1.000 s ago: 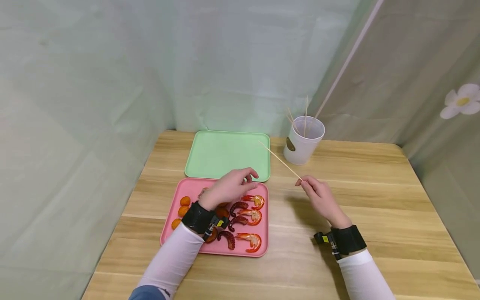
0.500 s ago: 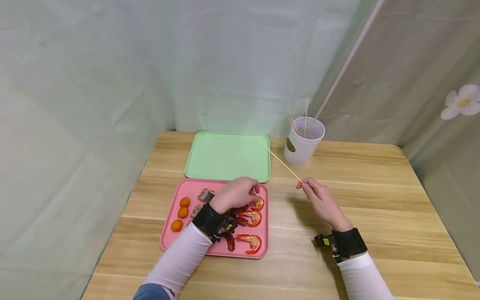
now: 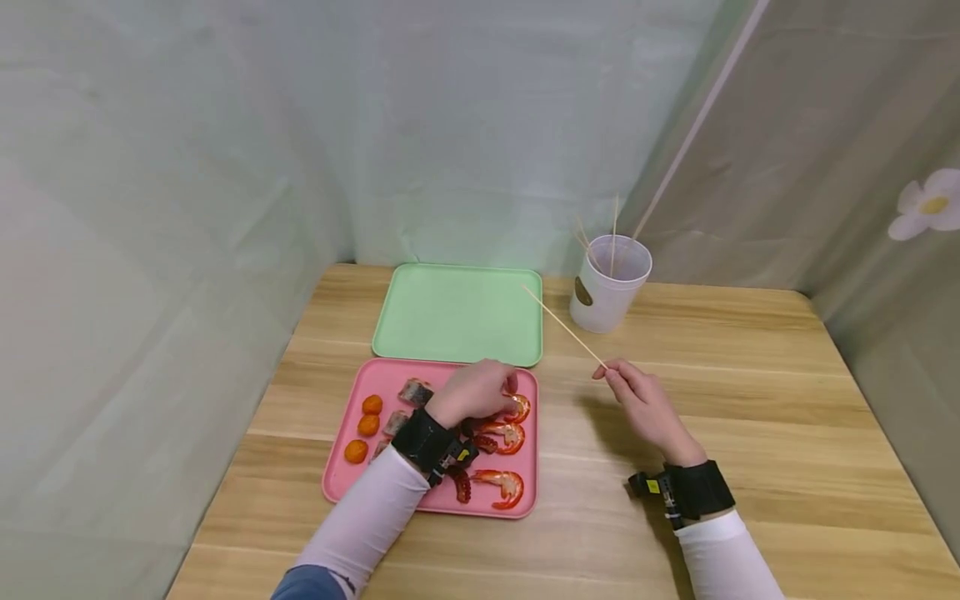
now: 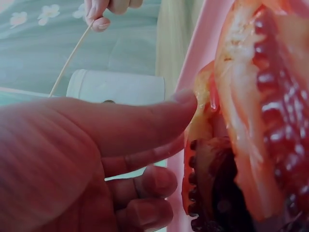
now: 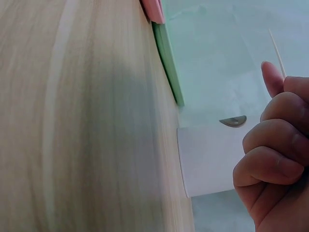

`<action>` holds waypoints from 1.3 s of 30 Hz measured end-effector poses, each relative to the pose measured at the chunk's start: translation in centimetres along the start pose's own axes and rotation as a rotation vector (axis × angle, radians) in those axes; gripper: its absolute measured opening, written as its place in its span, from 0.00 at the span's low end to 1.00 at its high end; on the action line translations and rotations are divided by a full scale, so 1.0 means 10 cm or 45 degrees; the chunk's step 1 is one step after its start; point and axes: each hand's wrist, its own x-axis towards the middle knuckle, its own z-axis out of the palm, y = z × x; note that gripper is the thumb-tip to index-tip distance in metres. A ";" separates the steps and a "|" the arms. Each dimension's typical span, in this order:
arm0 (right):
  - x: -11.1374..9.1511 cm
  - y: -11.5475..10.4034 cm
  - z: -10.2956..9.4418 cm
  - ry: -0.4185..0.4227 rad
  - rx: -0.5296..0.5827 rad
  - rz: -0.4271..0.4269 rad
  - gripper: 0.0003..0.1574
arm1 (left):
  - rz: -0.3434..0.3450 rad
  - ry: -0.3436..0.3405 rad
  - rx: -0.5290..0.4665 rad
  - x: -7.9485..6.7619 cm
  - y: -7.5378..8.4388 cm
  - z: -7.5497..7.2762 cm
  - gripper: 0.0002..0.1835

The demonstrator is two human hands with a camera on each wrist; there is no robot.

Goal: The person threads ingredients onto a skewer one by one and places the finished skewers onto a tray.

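My left hand (image 3: 474, 392) reaches over the pink tray (image 3: 341, 475), thumb and fingers bent at the rearmost shrimp (image 3: 520, 408). In the left wrist view the thumb tip meets that shrimp's edge (image 4: 199, 116), with the index finger on its far side, its tip partly hidden. Two more shrimp lie in the right column, beside dark octopus tentacles (image 3: 460, 483) partly covered by the hand. My right hand (image 3: 647, 412) pinches a thin bamboo skewer (image 3: 564, 325) above the table, its bare point angled toward the green tray (image 3: 457, 312).
Orange balls (image 3: 356, 452) and grey-skinned fish pieces (image 3: 414, 392) occupy the pink tray's left side. A white bucket (image 3: 600, 304) holding several skewers stands at the back, right of the green tray. Curtains (image 3: 480, 125) hang close behind the wooden table (image 3: 750, 400).
My left hand has come down from above the pink tray's rear edge onto the rearmost shrimp, its fingers closing in. The right hand and skewer have stayed nearly still.
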 end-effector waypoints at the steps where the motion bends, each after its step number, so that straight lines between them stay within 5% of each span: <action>1: 0.00 0.00 0.00 0.003 0.003 0.003 0.14 | -0.008 0.003 0.008 0.00 0.00 0.00 0.08; 20: 0.00 0.05 0.02 0.058 0.079 0.004 0.13 | -0.069 -0.021 0.019 0.03 -0.01 0.06 0.13; 27: 0.01 0.05 0.03 0.090 0.064 0.008 0.14 | 0.016 -0.054 0.070 0.04 -0.03 0.05 0.13; 39: 0.00 -0.39 -0.08 0.099 0.111 -0.006 0.13 | 0.088 -0.019 0.064 0.02 -0.06 0.01 0.09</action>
